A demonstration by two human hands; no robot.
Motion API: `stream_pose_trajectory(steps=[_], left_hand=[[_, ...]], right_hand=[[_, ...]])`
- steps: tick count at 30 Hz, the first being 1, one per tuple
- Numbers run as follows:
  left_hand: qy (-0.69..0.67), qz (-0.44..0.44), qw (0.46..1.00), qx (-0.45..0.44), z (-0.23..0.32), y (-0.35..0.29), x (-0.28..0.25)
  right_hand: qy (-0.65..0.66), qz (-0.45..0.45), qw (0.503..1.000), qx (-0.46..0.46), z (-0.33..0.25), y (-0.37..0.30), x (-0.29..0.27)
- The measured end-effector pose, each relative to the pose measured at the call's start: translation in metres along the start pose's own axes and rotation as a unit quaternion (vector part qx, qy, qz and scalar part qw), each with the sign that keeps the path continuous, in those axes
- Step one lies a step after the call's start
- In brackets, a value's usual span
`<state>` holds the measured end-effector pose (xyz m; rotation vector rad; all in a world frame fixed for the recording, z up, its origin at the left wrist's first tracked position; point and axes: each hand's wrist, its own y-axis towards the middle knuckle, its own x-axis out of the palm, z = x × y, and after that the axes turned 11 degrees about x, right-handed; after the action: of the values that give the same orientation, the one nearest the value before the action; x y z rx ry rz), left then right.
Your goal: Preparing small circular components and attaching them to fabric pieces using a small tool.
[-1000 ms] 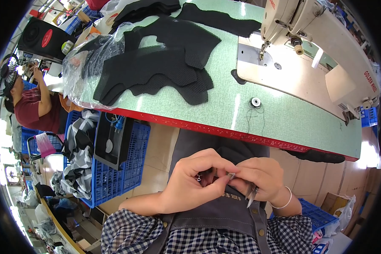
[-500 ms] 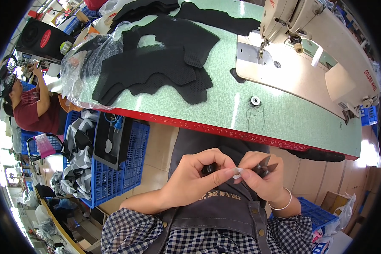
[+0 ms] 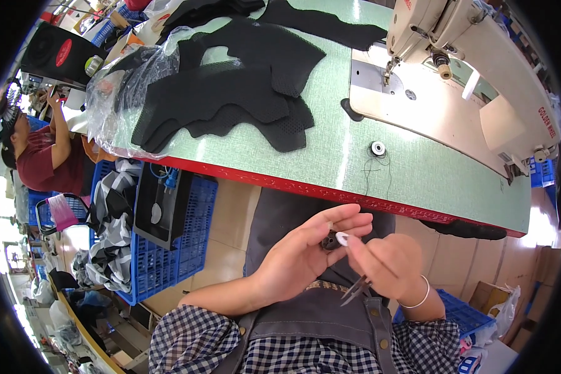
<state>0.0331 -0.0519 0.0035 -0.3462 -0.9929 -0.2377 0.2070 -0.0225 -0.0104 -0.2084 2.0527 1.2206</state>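
My left hand (image 3: pixel 299 252) is half curled, palm turned up, above my lap. Against its fingers it holds a small dark bobbin (image 3: pixel 330 242) with holes in its face. My right hand (image 3: pixel 386 265) pinches a small white disc (image 3: pixel 342 239) between thumb and fingertips, right beside the bobbin. Metal thread snips (image 3: pixel 355 290) are tucked in that same hand, blades pointing down toward my apron. On the table beyond lies a white-topped bobbin (image 3: pixel 377 148) with loose dark thread.
A sewing machine (image 3: pixel 498 118) stands at the right of the green table (image 3: pixel 330 149). Black mesh pieces (image 3: pixel 224 93) lie left of it beside clear plastic (image 3: pixel 118 118). A blue crate (image 3: pixel 193 230) with a black tray (image 3: pixel 159 212) stands at left. Another person (image 3: pixel 43 153) sits farther left.
My left hand has opened out from a pinch, bringing the dark bobbin into view. My right hand has turned, so the snips now point down, and it carries the white disc.
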Motion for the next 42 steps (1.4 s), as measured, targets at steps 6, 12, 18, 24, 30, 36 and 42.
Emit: stream_pose_trajectory(steps=[6,12,18,24,30,36,42], left_hand=[[0.041,-0.02,0.999,0.013,0.002,0.0,0.002],[0.033,-0.025,0.999,0.008,0.0,0.0,-0.001],[0.025,-0.021,0.999,0.01,0.001,-0.002,0.002],[0.022,-0.022,0.999,-0.009,0.003,-0.002,0.004],[0.007,-0.044,0.999,-0.009,0.005,-0.003,0.004],[0.051,-0.053,0.997,-0.017,0.004,-0.003,0.008],[0.019,-0.035,0.999,-0.012,0.002,-0.004,0.002]], right_hand=[[-0.042,-0.044,0.996,-0.064,-0.006,0.007,-0.001],[-0.04,-0.062,0.994,-0.077,-0.007,0.013,-0.003],[-0.001,-0.064,0.996,-0.058,-0.005,0.013,0.0],[0.03,-0.07,0.997,-0.013,-0.007,0.013,-0.002],[0.1,-0.059,0.993,0.021,-0.006,0.016,-0.01],[0.07,-0.109,0.991,0.032,-0.011,0.013,-0.009],[0.116,-0.165,0.969,0.139,-0.017,0.021,-0.024]])
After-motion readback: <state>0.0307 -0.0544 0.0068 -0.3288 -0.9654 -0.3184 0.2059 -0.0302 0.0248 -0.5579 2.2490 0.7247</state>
